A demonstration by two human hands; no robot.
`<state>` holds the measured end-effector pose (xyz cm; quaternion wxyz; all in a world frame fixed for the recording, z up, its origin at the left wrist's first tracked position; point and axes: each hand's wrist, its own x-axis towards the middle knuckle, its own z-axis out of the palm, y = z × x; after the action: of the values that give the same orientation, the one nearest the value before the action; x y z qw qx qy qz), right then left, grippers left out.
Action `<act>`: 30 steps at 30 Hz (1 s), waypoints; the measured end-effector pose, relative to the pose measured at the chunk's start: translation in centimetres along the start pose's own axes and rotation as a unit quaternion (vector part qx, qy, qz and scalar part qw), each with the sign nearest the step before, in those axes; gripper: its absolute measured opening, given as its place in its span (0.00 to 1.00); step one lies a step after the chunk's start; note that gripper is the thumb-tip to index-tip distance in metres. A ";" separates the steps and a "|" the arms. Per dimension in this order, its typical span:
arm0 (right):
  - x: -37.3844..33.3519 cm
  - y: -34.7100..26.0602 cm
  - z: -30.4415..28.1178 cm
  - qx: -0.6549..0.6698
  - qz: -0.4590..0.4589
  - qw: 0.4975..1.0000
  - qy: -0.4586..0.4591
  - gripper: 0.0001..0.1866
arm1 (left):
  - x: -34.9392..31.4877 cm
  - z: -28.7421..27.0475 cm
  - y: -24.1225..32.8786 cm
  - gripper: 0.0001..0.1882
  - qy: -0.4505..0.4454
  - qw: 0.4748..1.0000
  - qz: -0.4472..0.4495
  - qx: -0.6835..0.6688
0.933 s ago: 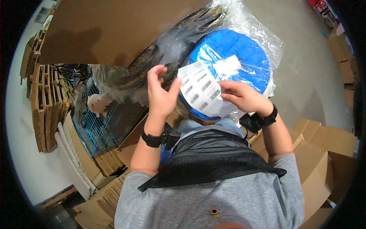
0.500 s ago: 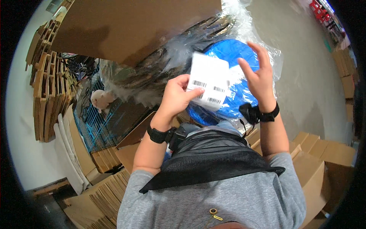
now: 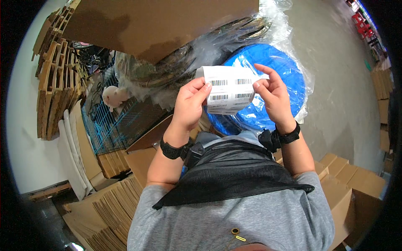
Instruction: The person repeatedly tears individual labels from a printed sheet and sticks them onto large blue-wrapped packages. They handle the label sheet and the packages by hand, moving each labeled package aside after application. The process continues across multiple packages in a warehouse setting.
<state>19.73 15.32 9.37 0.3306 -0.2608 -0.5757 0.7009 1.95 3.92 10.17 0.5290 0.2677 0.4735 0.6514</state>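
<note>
A white sheet of barcode labels, apparently with more sheets behind it, is held up in front of me. My left hand is closed on its left edge, thumb on the front. My right hand pinches at the right edge, thumb and forefinger near a small white corner that sticks out there. Behind and below the labels lies a round blue fabric thing wrapped in clear plastic. The labels hide part of it.
A large brown cardboard sheet and plastic-wrapped bundles lie beyond my hands. To the left are a blue wire cage, a pink plush toy and stacked cardboard. Boxes stand at my right; grey floor lies beyond.
My right hand has come down and left from above the blue thing onto the labels' right edge. The label sheet has turned more upright, and both hands now hold it.
</note>
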 end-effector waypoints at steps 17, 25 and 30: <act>0.2 0.4 -0.5 -0.238 -0.120 0.963 0.051 0.11 | -0.1 0.2 -0.4 0.07 0.059 0.998 -0.017 -0.001; 0.5 -1.6 2.8 -0.407 -0.363 0.837 -0.050 0.11 | -0.3 0.9 -0.9 0.04 0.087 0.996 0.000 -0.028; 0.8 -1.1 3.5 -0.372 -0.351 0.856 -0.077 0.10 | -0.6 0.3 -1.2 0.04 0.085 0.996 0.002 -0.020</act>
<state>16.83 13.84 11.18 0.3878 -0.0900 -0.8703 0.2901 2.90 3.47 9.29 0.4908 0.2017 0.5026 0.6825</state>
